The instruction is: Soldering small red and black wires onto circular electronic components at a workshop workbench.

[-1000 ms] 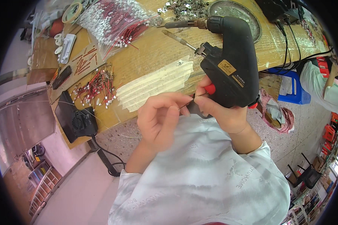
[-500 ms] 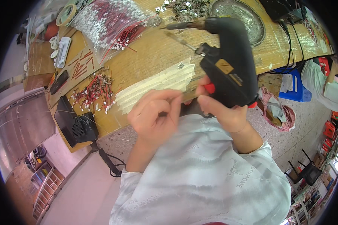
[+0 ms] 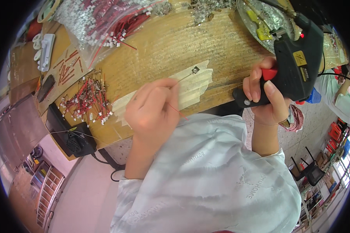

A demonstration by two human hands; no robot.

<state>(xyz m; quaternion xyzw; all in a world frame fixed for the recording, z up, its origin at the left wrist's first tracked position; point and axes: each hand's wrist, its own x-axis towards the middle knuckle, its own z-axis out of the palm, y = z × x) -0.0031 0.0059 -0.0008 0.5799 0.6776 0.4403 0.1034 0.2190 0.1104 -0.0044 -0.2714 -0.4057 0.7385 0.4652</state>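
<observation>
The black soldering gun (image 3: 293, 64), with red trigger (image 3: 269, 73) and gold label, hangs at two o'clock, the right hand's (image 3: 275, 109) fingers wrapped round its handle. The left hand (image 3: 151, 106), knuckles up, pinches a thin wire (image 3: 184, 77) pointing two o'clock toward a metal piece (image 3: 195, 70) on cream tape (image 3: 190, 88); a red wire (image 3: 178, 112) protrudes toward four.

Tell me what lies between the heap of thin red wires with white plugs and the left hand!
A cream, ridged, paper-like strip: in the head view, its left end shows between the heap and the left hand.
</observation>
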